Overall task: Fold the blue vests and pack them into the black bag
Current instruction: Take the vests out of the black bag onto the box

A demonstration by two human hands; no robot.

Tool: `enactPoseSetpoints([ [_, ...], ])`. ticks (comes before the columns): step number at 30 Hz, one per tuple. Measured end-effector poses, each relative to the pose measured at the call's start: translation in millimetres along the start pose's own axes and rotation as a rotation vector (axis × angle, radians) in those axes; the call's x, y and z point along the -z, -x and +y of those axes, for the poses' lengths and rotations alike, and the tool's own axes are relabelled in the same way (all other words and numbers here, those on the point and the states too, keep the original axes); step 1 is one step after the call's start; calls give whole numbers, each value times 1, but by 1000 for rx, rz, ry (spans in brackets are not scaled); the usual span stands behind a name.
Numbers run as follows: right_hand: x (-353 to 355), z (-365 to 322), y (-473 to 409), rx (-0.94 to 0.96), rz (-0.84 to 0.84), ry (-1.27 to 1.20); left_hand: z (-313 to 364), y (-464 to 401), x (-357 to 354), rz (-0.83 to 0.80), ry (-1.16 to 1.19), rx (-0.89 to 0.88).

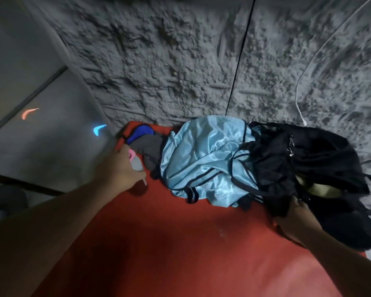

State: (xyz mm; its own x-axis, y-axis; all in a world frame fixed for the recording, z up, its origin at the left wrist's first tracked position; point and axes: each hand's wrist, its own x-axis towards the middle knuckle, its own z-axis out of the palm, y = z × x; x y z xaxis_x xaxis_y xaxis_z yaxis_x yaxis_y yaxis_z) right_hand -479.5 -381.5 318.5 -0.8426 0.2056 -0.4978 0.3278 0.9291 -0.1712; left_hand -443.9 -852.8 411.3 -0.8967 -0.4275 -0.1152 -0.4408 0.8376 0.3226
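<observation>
A: We see the vests point(201, 159), pale shiny blue with black trim, crumpled on the red mat point(169, 243), touching the bag point(308, 163).
B: Grey cloth point(150, 148) lies left of them.
A: Our left hand point(120, 168) curls round something pink and grey; our right hand point(296, 221) holds the bag's edge, fingers hidden.

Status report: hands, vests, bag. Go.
Left hand grips a small pink-and-grey item; right hand holds the black bag. Blue vests heaped unfolded on the red mat. Grey and blue cloths lie beside the heap.
</observation>
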Motion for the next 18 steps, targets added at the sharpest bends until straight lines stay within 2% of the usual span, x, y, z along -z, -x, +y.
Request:
enactPoseSetpoints([
  [3,-13,-9,24,-22,62,-58,3,-15,0,10,-27,31],
  [7,-63,-3,80,141,219,-178,4,-38,-4,2,21,61],
  [11,-93,2,114,244,142,-131,4,-43,-6,-53,4,72],
  [13,-93,-3,120,263,92,-115,13,-28,-2,33,-49,67],
  [16,-83,-13,126,293,86,-130,35,22,4,235,-123,-87],
  [18,-79,-15,131,314,90,-127,47,74,-2,309,-58,-229],
])
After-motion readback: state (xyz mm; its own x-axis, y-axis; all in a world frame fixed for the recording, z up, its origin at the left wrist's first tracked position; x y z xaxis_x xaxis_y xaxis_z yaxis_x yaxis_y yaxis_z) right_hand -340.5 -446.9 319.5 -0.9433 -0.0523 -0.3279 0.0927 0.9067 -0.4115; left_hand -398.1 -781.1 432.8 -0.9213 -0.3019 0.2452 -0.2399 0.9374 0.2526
